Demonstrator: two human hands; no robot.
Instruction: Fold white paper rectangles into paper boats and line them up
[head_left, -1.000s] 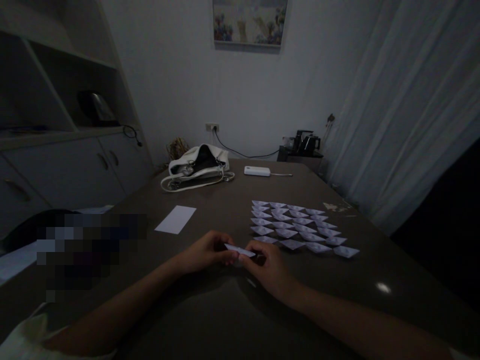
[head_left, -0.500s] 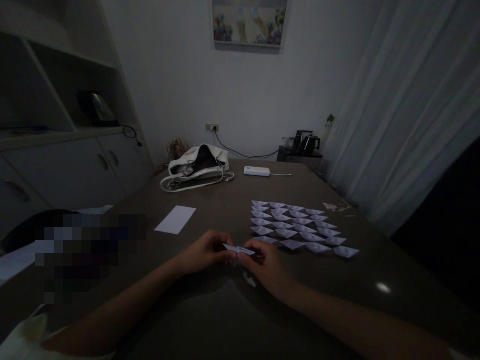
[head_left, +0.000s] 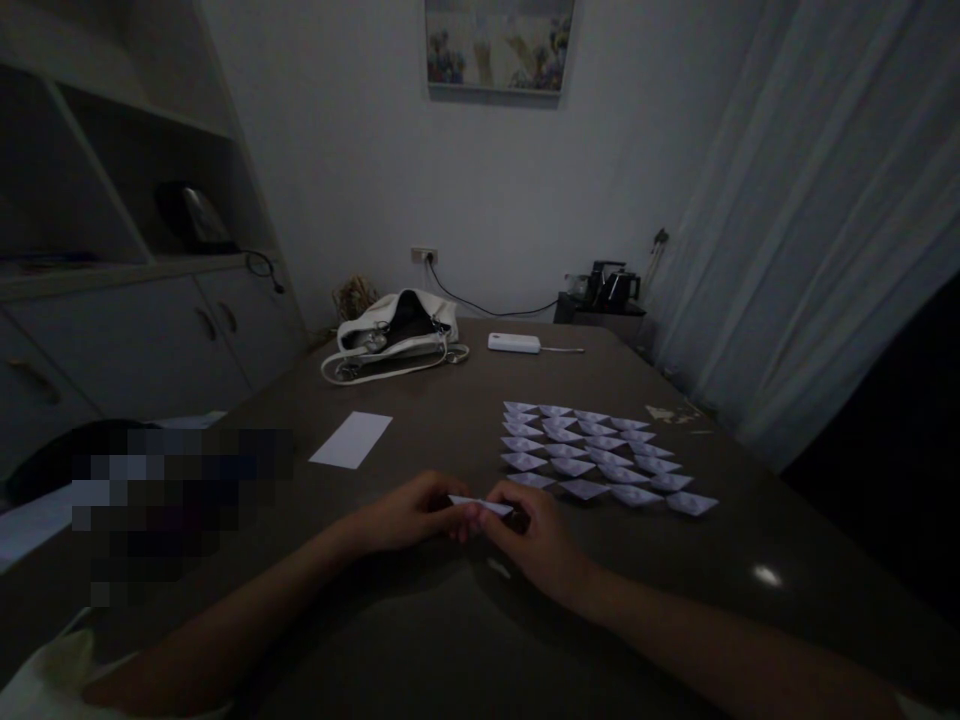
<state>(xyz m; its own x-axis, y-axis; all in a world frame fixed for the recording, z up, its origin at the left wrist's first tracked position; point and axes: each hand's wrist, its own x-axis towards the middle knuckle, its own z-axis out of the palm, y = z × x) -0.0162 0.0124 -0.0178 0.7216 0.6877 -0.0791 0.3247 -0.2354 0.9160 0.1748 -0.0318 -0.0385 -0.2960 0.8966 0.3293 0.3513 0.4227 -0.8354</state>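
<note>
A small folded paper boat (head_left: pixel 480 503) is pinched between both hands just above the table's near middle. My left hand (head_left: pixel 420 512) grips its left side with thumb and fingers. From the other side, my right hand (head_left: pixel 538 535) holds it with the thumb close to the left thumb. The fingers partly cover the boat's lower part. Several finished-looking paper boats (head_left: pixel 574 467) sit in rows on the table, right beyond my right hand. Farther left lies a flat white sheet of paper (head_left: pixel 352 440).
On the brown table (head_left: pixel 420 640), a white handbag (head_left: pixel 397 335) stands at the back left. A white power bank (head_left: pixel 514 343) with a short cable lies at the back. Papers and a blurred patch (head_left: pixel 180 500) are at the left edge. A curtain hangs at right.
My left hand has dipped slightly and its fingers have shifted along the paper boat, which tilts a little differently. The rows of boats and the sheet have stayed in place.
</note>
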